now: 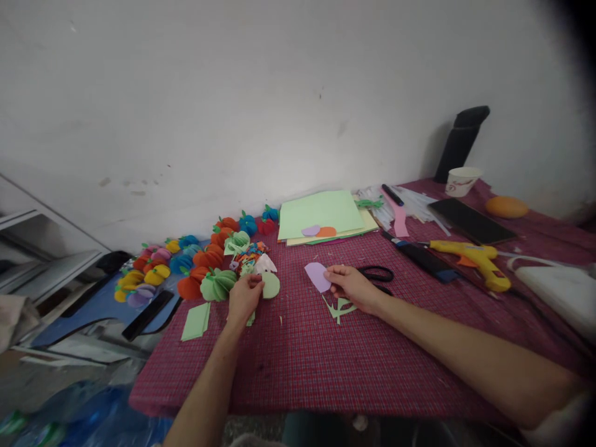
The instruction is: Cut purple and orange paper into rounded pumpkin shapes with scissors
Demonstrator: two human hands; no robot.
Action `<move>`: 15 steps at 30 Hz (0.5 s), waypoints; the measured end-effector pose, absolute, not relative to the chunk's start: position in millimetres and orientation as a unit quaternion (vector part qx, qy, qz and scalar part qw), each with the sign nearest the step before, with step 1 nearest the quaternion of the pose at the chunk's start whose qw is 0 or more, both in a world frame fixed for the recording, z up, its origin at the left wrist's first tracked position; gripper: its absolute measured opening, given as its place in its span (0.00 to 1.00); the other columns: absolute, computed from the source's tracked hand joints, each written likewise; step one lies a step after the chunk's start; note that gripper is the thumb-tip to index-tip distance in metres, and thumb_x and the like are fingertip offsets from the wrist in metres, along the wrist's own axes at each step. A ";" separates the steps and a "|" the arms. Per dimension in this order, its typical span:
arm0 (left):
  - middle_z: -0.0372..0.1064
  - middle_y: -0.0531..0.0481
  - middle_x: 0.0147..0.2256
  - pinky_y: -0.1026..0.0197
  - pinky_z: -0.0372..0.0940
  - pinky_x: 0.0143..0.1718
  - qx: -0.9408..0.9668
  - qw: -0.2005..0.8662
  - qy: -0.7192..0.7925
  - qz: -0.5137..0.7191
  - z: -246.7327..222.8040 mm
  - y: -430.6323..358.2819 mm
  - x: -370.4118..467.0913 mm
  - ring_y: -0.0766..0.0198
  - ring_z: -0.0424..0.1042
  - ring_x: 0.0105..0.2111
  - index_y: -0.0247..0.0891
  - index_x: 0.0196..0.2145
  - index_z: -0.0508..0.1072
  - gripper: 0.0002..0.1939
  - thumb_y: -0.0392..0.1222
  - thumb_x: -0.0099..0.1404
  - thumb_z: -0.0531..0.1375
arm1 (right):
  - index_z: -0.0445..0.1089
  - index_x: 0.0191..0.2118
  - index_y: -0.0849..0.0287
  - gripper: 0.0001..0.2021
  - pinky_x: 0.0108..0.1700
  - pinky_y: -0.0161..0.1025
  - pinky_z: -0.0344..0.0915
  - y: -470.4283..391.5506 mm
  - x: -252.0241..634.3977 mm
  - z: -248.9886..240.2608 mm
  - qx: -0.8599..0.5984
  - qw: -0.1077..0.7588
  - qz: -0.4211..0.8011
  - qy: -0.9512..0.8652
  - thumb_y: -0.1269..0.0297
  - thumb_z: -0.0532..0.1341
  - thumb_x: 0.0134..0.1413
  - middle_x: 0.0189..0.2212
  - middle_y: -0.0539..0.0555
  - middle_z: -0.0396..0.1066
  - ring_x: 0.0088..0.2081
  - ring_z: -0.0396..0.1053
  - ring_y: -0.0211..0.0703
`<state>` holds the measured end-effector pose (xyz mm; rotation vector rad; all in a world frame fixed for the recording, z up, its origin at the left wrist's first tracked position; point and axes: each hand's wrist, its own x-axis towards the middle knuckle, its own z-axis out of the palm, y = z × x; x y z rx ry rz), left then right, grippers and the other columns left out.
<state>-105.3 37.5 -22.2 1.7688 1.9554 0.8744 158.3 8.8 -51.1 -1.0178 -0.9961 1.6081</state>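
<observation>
My left hand pinches a rounded light green paper piece by its left edge, just above the checked tablecloth. In my right hand is a purple paper piece with a curved outline, held by its right side between thumb and fingers. Black-handled scissors lie partly hidden behind my right hand. Below that hand is a cut green paper scrap. Near my left hand stand a green paper pumpkin and a heap of small coloured scraps.
Green paper sheets lie against the wall, with purple and orange cutouts on top. A yellow glue gun, a box cutter, a dark phone and a paper cup are at right. Several paper pumpkins sit on a blue surface at left.
</observation>
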 end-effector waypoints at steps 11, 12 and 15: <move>0.72 0.46 0.32 0.61 0.57 0.34 0.676 0.016 0.722 0.148 -25.5 34.0 -94.7 0.58 0.69 0.34 0.40 0.37 0.69 0.12 0.44 0.56 0.53 | 0.63 0.24 0.61 0.11 0.18 0.25 0.53 8.8 158.0 -51.9 -0.414 0.463 0.659 -0.424 0.59 0.61 0.43 0.13 0.43 0.60 0.15 0.56 0.26; 0.72 0.46 0.32 0.60 0.56 0.34 0.678 -0.002 0.723 0.131 -25.5 33.5 -93.1 0.57 0.69 0.35 0.40 0.37 0.70 0.12 0.44 0.56 0.52 | 0.63 0.24 0.61 0.11 0.18 0.25 0.53 8.8 157.9 -51.9 -0.414 0.462 0.658 -0.427 0.59 0.61 0.44 0.13 0.43 0.60 0.15 0.56 0.26; 0.71 0.44 0.32 0.57 0.55 0.35 0.686 -0.051 0.720 0.088 -24.1 30.2 -88.0 0.55 0.68 0.35 0.39 0.36 0.70 0.12 0.44 0.57 0.51 | 0.62 0.24 0.61 0.10 0.17 0.25 0.52 9.0 157.6 -51.7 -0.414 0.460 0.652 -0.438 0.59 0.60 0.44 0.13 0.43 0.60 0.14 0.56 0.26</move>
